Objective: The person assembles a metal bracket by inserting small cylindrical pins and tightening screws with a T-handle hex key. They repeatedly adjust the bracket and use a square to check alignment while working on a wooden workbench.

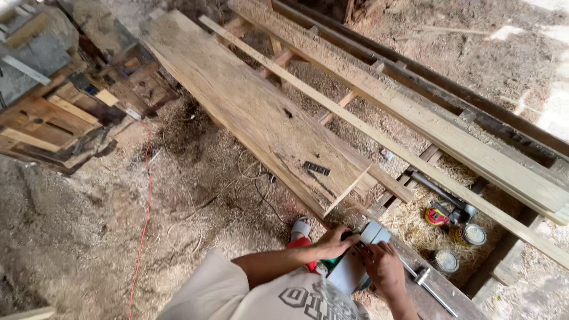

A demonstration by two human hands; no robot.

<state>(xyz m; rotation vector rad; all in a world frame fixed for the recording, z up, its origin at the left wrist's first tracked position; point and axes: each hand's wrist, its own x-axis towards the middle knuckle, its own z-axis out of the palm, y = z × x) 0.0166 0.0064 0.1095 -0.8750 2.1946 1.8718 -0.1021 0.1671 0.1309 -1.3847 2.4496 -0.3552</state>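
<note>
Both hands grip a grey and green power tool at the near end of the wide plank: the left hand over its top, the right hand closed on its side. The tool's underside is hidden. A small dark metal piece lies on the plank ahead. Right of it, two round tins and a tape measure sit in sawdust. A red cable snakes across the floor.
</note>
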